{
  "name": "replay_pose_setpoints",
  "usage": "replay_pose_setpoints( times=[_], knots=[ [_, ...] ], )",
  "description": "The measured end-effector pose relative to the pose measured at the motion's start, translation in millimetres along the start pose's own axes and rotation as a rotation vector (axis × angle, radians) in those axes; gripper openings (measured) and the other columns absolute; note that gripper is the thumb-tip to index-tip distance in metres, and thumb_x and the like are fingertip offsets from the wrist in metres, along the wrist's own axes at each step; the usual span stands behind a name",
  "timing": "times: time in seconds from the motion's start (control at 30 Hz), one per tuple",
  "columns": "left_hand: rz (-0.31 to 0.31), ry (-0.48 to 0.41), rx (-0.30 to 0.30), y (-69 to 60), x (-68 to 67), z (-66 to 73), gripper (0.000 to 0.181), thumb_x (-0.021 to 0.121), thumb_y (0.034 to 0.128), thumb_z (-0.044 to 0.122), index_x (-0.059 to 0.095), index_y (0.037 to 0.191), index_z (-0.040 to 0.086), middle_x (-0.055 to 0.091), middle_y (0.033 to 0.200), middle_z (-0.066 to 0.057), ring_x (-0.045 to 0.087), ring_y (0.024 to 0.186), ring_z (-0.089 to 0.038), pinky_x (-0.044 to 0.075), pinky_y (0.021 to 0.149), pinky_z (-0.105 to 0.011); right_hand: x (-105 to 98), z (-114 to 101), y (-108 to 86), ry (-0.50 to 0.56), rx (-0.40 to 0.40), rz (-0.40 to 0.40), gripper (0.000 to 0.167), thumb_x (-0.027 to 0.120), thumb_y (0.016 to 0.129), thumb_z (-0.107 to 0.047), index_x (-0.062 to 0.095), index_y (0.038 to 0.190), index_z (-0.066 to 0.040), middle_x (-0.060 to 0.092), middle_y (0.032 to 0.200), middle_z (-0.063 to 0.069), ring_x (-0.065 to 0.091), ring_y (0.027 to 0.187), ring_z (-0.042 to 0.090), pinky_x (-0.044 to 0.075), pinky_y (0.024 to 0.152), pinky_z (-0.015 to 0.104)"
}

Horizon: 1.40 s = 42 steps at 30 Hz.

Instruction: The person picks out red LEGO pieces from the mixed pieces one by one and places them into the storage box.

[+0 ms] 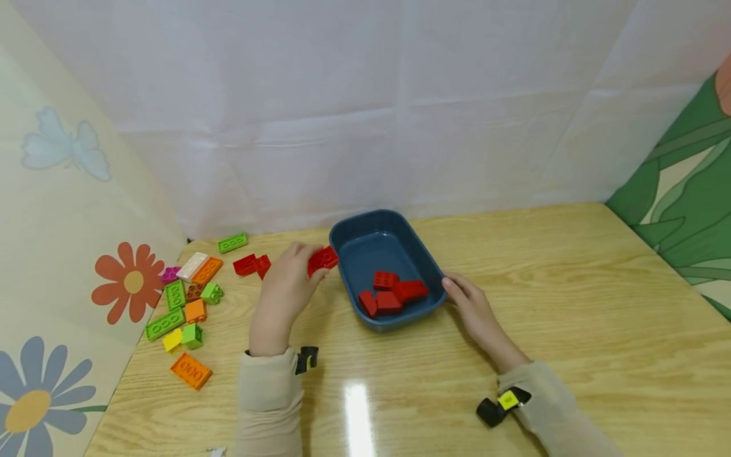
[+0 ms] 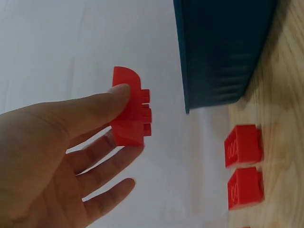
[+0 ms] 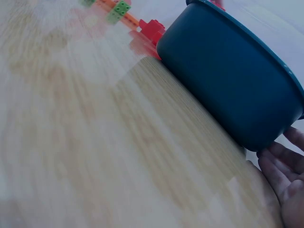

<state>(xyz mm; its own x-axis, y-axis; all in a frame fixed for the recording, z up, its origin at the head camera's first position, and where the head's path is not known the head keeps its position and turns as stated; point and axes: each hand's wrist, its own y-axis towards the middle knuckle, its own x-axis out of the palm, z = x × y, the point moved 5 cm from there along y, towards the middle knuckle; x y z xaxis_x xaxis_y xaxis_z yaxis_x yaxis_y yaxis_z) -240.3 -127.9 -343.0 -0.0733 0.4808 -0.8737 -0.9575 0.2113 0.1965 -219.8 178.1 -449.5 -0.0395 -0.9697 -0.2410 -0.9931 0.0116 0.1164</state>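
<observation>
"Head view: what have you got, and where?"

"A glossy red plastic brick [image 1: 323,259], pinched between thumb and fingers of my left grip [image 1: 285,285], at the left rim of a dark blue, round-cornered tub [image 1: 377,251] mid-frame. I'd call the step in hand putting red bricks into the tub."

"And your right grip [image 1: 476,314]?"

"Fingertips touch the tub's lower right corner; whether they curl round it, I can't tell."

"What does the next move call for?"

"I'd say carrying the brick over the rim, then letting go low, clear of the wall."

"What's inside?"

"A cluster of red plastic bricks [image 1: 388,303], at least four, toward the bottom edge; its upper half is bare. More loose red bricks [image 1: 245,264] lie on the wood-grain tabletop [image 1: 548,279], left of my left grip, with mixed-colour plastic bricks [image 1: 165,324] farther left."
</observation>
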Motion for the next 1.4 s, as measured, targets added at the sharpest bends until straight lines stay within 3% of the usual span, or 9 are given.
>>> replay_pose_setpoints(
  times=[0.13,0.3,0.63,1.1,1.4],
  knots=[
    [0.021,0.001,0.053,3.4,5.5,11.3,0.046,0.073,0.0916,0.018,0.060,0.135,0.007,0.060,0.125,-0.013,0.062,0.098,-0.027,0.054,0.085,-0.039,-0.1,-0.2,-0.2,0.008,-0.005,0.003,0.043,0.047,0.107,-0.021,0.054,0.134,0.011,0.056,0.132,0.028,0.057,0.100,-0.007,0.047,0.087,0.013],
    [-0.020,0.013,0.086,6.0,14.6,22.8,0.048,0.071,0.0932,0.021,0.058,0.137,0.009,0.058,0.125,-0.011,0.059,0.083,-0.021,0.054,0.075,-0.034,0.0,-1.3,-0.1,0.008,-0.012,0.002,0.042,0.046,0.107,-0.020,0.054,0.133,0.012,0.057,0.130,0.030,0.059,0.097,-0.006,0.048,0.086,0.013],
    [-0.048,0.042,0.221,7.8,33.2,38.8,0.043,0.072,0.0921,0.020,0.062,0.133,0.008,0.060,0.123,-0.008,0.063,0.103,-0.025,0.054,0.087,-0.035,0.3,-0.5,0.3,-0.009,0.001,-0.006,0.043,0.046,0.107,-0.022,0.054,0.133,0.011,0.057,0.130,0.029,0.060,0.095,-0.006,0.047,0.086,0.013],
    [-0.113,0.064,0.244,12.2,51.3,38.7,0.039,0.072,0.0923,0.013,0.063,0.130,0.007,0.063,0.125,-0.009,0.060,0.114,-0.027,0.051,0.096,-0.037,0.0,-1.2,-0.1,0.006,0.001,-0.010,0.043,0.045,0.107,-0.022,0.054,0.133,0.010,0.057,0.130,0.029,0.060,0.097,-0.005,0.047,0.087,0.014],
    [-0.128,0.081,0.240,10.7,57.9,40.9,0.038,0.073,0.0910,0.015,0.066,0.127,0.006,0.066,0.123,-0.010,0.063,0.112,-0.028,0.052,0.095,-0.038,0.3,-1.6,-0.4,0.012,0.008,-0.013,0.044,0.045,0.107,-0.023,0.053,0.135,0.010,0.056,0.131,0.029,0.060,0.096,-0.005,0.048,0.087,0.014]
  ],
)
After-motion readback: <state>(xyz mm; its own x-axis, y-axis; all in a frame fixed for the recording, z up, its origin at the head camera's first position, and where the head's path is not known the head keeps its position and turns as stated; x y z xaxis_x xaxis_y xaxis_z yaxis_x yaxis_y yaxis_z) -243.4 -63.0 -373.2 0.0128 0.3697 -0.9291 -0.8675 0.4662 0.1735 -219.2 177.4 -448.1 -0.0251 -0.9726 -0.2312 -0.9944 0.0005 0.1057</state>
